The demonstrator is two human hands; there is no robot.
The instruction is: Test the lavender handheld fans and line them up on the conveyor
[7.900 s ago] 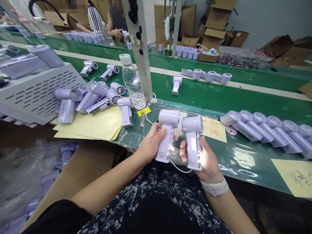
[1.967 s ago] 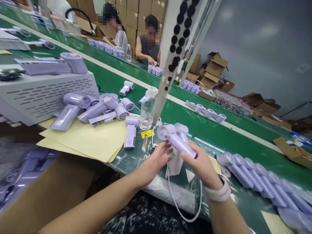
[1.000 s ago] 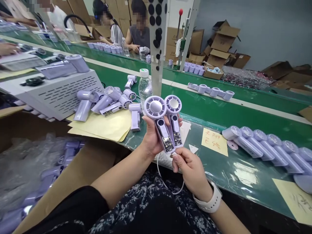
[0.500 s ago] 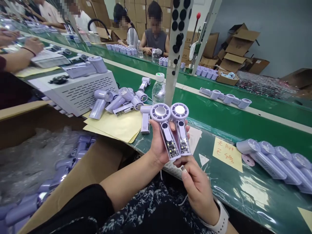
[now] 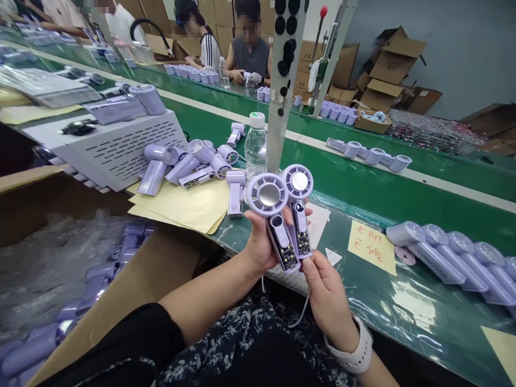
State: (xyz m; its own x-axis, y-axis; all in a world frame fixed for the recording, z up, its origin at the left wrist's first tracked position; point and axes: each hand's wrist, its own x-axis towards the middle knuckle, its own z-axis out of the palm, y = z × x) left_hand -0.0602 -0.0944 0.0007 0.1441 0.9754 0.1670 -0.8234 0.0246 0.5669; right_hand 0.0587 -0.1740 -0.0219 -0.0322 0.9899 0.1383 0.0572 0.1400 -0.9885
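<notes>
Two purple handheld fans with round heads and clear handles showing circuit boards are held up before me. My left hand (image 5: 260, 244) is wrapped round both handles from the left. The nearer fan (image 5: 283, 244) overlaps the farther fan (image 5: 300, 228), whose head sits slightly higher. At the bottom end of the farther fan, my right hand (image 5: 328, 295) pinches the end of a white cable (image 5: 305, 310); its plug is hidden by the fingers and the fan's base.
Several purple fans (image 5: 197, 161) lie on yellow paper beside a water bottle (image 5: 256, 145). At right, a handwritten note (image 5: 371, 247) lies near a row of fans (image 5: 447, 258). An open carton (image 5: 161, 274) is at lower left. People work across the green line.
The two fans now overlap more, with the left one nearer me. My right hand has moved up to the base of the right fan, bringing the cable end there.
</notes>
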